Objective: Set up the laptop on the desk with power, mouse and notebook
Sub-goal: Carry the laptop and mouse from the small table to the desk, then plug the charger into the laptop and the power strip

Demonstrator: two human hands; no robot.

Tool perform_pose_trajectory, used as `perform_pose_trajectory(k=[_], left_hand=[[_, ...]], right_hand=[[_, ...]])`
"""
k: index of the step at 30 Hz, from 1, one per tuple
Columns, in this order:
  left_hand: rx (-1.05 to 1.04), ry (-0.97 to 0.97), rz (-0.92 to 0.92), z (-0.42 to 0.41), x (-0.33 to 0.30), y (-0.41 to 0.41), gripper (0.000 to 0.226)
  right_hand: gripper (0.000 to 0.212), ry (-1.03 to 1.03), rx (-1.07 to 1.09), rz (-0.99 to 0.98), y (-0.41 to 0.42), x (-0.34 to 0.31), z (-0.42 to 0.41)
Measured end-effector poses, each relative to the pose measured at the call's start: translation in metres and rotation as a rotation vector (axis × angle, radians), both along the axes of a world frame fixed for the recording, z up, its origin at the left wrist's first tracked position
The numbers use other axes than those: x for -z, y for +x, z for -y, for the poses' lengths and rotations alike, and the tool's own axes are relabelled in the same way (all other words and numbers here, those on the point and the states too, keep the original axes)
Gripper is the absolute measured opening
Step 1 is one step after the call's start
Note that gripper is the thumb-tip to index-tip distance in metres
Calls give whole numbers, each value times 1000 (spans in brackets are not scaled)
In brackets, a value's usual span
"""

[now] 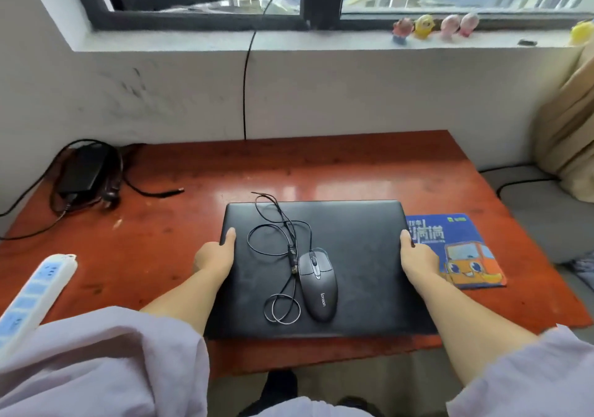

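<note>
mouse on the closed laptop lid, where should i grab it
Come from above and pinch the mouse across its narrow sides near the rear hump. It lies flat, buttons away from you. Its loose cable will trail, so lift gently.

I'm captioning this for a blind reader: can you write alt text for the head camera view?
Two bare hands, left hand and right hand, hold the side edges of a closed black laptop on a red-brown desk. A wired black mouse lies on its lid; a blue mouse pad lies right, a power adapter far left.

left hand (214, 254), right hand (418, 256): gripping closed laptop (360, 256) sides; mouse (318, 285) on lid (cable coiled); desk (160, 249)
</note>
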State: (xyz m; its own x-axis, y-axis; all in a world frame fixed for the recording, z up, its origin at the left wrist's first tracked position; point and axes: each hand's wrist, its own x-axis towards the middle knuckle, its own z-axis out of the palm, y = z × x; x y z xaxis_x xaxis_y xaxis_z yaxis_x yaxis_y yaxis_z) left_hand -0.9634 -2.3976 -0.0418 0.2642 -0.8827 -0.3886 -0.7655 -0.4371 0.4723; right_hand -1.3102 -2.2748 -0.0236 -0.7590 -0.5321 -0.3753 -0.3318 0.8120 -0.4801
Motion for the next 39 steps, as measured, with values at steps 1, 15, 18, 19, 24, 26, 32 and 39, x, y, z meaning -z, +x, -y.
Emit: perform_pose_trajectory(k=[1, 15, 18, 19, 24, 26, 32, 39], left_hand=[[2, 12, 28, 16, 1, 0, 71], [-16, 114, 228, 129, 22, -16, 74], [32, 96, 296, 145, 21, -17, 77], [47, 95, 312, 149, 20, -18, 76], [104, 67, 381, 157, 23, -18, 75], [126, 40, 408, 157, 23, -18, 73], [296, -26, 510, 160, 20, -8, 67], [222, 97, 382, 149, 11, -20, 62]], right_hand=[[73, 12, -12, 8, -2, 3, 15], [67, 158, -237, -49, -36, 29, 171], [67, 178, -285, -108, -37, 29, 185], [67, 190, -307, -137, -38, 29, 188], [63, 254, -487, -309, -48, 28, 193], [57, 286, -580, -371, -51, 29, 190], [56, 299, -672, -429, -56, 28, 189], [53, 385, -632, -307, -47, 16, 188]])
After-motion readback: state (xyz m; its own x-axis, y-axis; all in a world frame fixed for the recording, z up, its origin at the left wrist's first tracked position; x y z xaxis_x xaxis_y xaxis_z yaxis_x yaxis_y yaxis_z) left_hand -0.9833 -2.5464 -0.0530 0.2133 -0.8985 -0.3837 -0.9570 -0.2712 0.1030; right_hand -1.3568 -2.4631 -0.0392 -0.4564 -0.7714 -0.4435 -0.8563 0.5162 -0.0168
